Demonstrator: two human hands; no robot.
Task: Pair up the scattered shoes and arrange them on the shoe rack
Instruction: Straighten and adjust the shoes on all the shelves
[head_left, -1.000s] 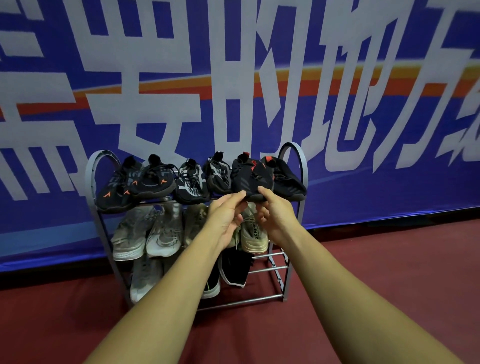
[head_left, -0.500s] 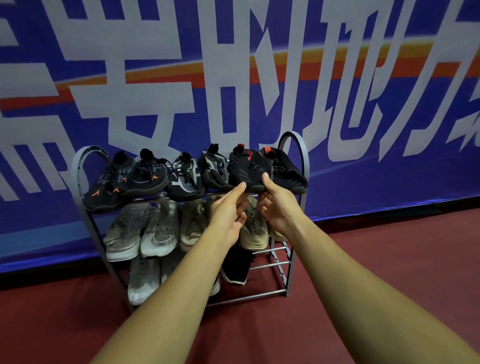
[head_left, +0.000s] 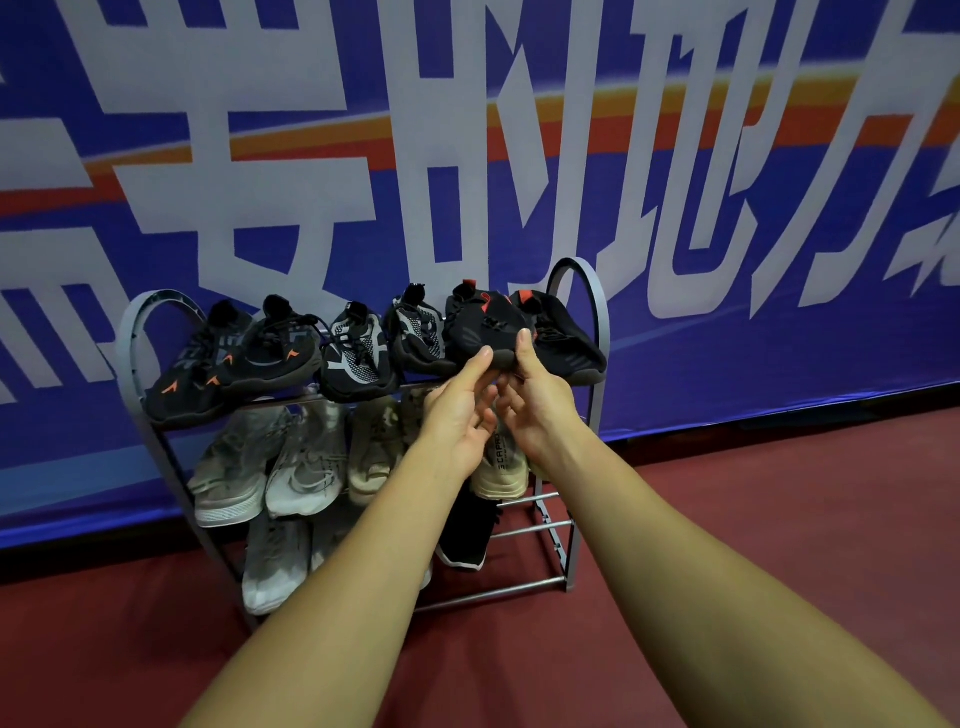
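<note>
Shoes fill a grey metal shoe rack (head_left: 493, 592) that stands against a blue banner (head_left: 727, 338) with huge white characters and one orange stripe, the largest thing in view, above a dark red floor (head_left: 779, 519). The rack has three shelves between two arched ends. Six dark shoes sit toe-out on the top shelf in three pairs: two black shoes with orange marks (head_left: 270, 353) at the left, two black-and-grey knit shoes (head_left: 358, 348) in the middle, and two black ones with red tabs at the right. The middle shelf holds two grey-white trainers (head_left: 306, 462) and at least two beige shoes (head_left: 371, 452), more being hidden behind the hands. On the bottom shelf lie two pale shoes (head_left: 275, 566), one half behind a forearm, and one black shoe with a white sole (head_left: 465, 530). Two bare forearms reach to the red-tabbed shoe (head_left: 483, 327), just beside its mate (head_left: 566, 343). The right hand (head_left: 543, 415) pinches its toe, thumb on top and fingers curled beneath. The left hand (head_left: 457, 426) touches the sole edge with a straight thumb, its other fingers loosely curled below and gripping nothing.
</note>
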